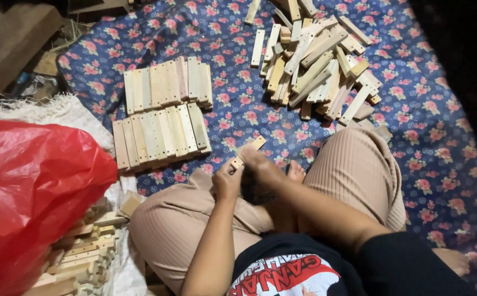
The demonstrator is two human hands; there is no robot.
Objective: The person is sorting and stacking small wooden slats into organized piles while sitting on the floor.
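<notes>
You are wearing ribbed beige trousers [353, 170] of a soft, fine-striped knit; the fabric runs in narrow lengthwise ridges over both legs. Your top is a black short-sleeved T-shirt [392, 263] with a printed chest graphic [282, 274] in red and white, showing white block lettering across a red band. Your forearms are bare below the sleeves. Your left hand [227, 183] and right hand [260, 164] carry no gloves, rings or watch that can be made out. One bare foot [296, 172] shows.
</notes>
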